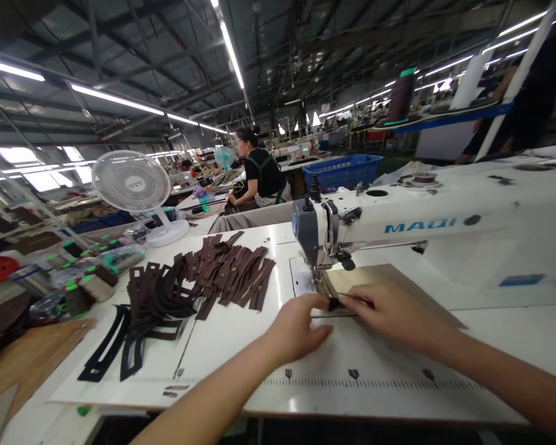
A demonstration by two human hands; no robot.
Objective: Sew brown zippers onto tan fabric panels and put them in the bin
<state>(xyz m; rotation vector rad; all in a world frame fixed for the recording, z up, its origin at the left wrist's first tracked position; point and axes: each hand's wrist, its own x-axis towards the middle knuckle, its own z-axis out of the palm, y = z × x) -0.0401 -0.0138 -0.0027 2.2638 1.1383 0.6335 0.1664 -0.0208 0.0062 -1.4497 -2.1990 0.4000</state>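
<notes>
Pinching: our left hand (298, 330) and right hand (389, 312) nip small dark piece (336, 303); tan panel (389, 284) beneath | sewing machine (398, 225) just behind

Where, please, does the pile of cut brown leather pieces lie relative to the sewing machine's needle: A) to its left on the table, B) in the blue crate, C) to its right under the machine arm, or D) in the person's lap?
A: the brown leather pieces lie heaped on the white table, left of the needle, where the left hand and right hand meet.
</notes>
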